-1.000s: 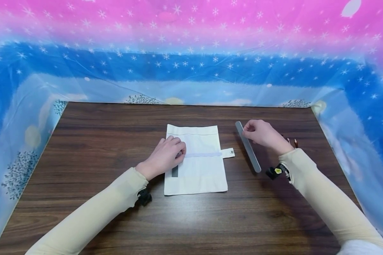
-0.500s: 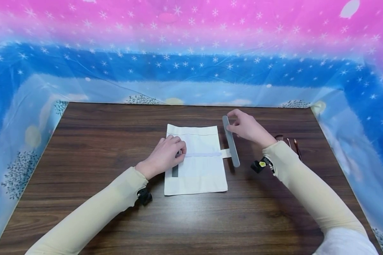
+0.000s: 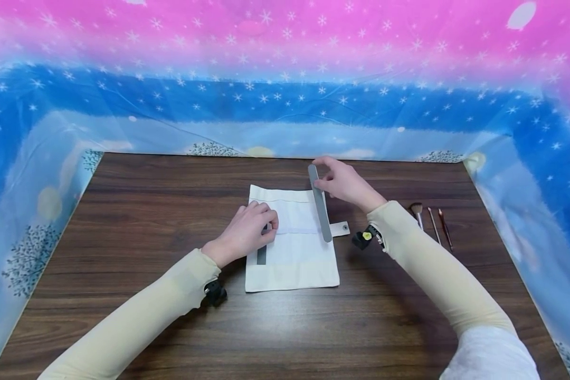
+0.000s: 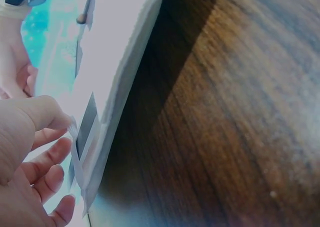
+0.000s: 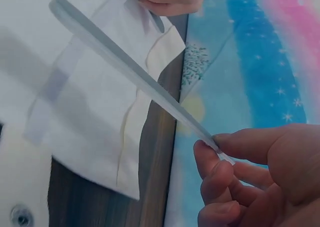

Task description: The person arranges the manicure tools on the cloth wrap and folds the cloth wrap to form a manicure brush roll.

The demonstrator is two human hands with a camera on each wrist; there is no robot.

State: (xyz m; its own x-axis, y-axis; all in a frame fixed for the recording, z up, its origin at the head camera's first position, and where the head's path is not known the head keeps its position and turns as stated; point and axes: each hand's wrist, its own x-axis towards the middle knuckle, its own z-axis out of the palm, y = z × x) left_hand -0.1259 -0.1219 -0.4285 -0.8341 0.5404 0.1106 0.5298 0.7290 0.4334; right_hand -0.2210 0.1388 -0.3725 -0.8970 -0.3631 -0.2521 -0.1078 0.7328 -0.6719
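Note:
A white cloth pouch [image 3: 299,258] lies flat on the table, with a snap strap [image 3: 340,228] sticking out on its right. My left hand [image 3: 249,229] rests over the pouch's left side; in the left wrist view its thumb and forefinger pinch the edge of a pocket band [image 4: 76,132]. A grey strip [image 3: 262,256] shows in the pocket there, partly hidden by that hand. Between thumb and fingertips, my right hand [image 3: 344,182] pinches a long grey nail file [image 3: 322,211] by its far end. The file slants over the pouch's right edge, its free end near the strap.
Right of the pouch lie a makeup brush [image 3: 416,208] and two thin brown sticks, one pale stick [image 3: 434,224] and one darker stick [image 3: 445,228], partly behind the right sleeve. Patterned cloth [image 3: 294,137] borders the wooden table [image 3: 171,184] at the back and sides.
My right hand has carried the nail file leftward, from the table right of the strap to over the pouch's right edge, uncovering the brush and sticks. The left hand keeps its place.

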